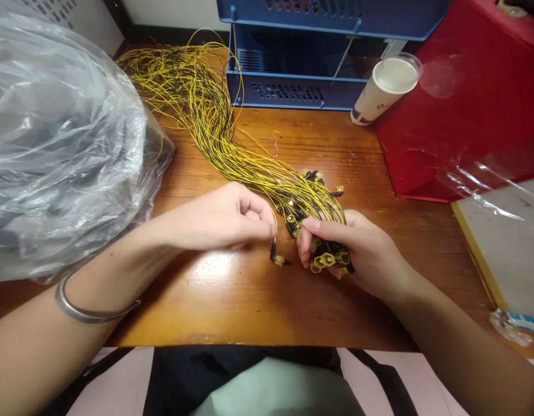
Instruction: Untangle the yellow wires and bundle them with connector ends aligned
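A long bundle of thin yellow and black wires [232, 153] runs from the back left of the wooden table towards me. My right hand [357, 245] is wrapped round its near end, where several black ends with yellow hexagonal tips [329, 260] stick out below the fingers. More such ends lie on the table just behind that hand. To the left, my left hand [245, 222] pinches one single wire. From its fingertips hangs that wire's black end with a pale yellow tip [279, 260], slightly blurred and apart from the bundle.
A large clear plastic bag [67, 144] bulges at the left. Blue plastic trays [288, 89] stand at the back, with a paper cup [385, 89] beside them. At the right are a red box [470, 110] and a pale board [509, 248]. The table's front edge borders my lap.
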### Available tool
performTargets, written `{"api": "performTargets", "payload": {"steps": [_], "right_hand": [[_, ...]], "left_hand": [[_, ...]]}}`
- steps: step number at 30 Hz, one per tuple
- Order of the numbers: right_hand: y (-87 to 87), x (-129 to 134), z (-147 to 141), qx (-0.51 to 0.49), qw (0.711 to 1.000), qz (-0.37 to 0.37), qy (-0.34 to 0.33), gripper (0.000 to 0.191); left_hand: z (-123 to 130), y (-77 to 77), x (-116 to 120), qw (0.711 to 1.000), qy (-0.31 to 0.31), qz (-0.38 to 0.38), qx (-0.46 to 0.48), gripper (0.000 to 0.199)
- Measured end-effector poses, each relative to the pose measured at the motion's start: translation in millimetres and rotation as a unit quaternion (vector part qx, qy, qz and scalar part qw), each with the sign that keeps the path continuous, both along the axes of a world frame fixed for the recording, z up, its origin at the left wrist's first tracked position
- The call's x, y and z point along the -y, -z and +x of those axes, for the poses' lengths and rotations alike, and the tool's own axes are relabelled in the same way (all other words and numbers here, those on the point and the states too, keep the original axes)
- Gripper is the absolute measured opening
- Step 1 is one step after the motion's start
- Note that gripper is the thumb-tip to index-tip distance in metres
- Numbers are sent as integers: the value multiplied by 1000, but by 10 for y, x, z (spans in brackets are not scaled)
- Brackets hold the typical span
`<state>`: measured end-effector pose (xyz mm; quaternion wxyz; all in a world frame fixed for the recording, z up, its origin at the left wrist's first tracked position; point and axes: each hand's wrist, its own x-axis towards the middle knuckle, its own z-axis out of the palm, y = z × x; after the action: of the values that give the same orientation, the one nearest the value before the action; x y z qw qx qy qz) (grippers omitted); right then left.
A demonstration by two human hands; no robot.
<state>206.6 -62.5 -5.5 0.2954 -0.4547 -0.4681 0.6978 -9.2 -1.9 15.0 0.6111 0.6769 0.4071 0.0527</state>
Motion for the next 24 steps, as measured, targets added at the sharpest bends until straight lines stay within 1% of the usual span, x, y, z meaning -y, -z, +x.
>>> {"api": "performTargets", "payload": {"steps": [2,5,8,12,15,17,19,20,22,24], "right_hand": [[3,20,-28,7,1000,18,17,32],[-5,39,-63,23,999,29,27,33],[-6,37,-63,36,999,17,7,35],[18,13,-26,-14,1000,-24,-12,36],[33,-6,-10,-44,997,-62,-7,35],[33,-14,-11,-53,996,-67,-3,35],[25,-15,-19,-59,996,-69,-7,35],[18,-14,-23,-63,995,-71,-14,36],[3,-7,-31,-70,994,-79,-29,38],[-12,1,-36,-69,993,-88,-29,36]], "left_hand": [[44,7,60,998,12,-40,57,12],[83,13,115,993,-4,-53,106,15],[106,16,133,993,-21,-47,110,20],[162,41,157,988,-44,-52,135,20],[212,78,190,983,-81,-50,159,14],[230,96,206,979,-114,-48,160,11],[226,95,205,978,-130,-44,155,19],[215,86,198,981,-121,-42,147,22],[178,52,169,990,-75,-28,119,20],[129,11,130,997,-27,20,72,18]]}}
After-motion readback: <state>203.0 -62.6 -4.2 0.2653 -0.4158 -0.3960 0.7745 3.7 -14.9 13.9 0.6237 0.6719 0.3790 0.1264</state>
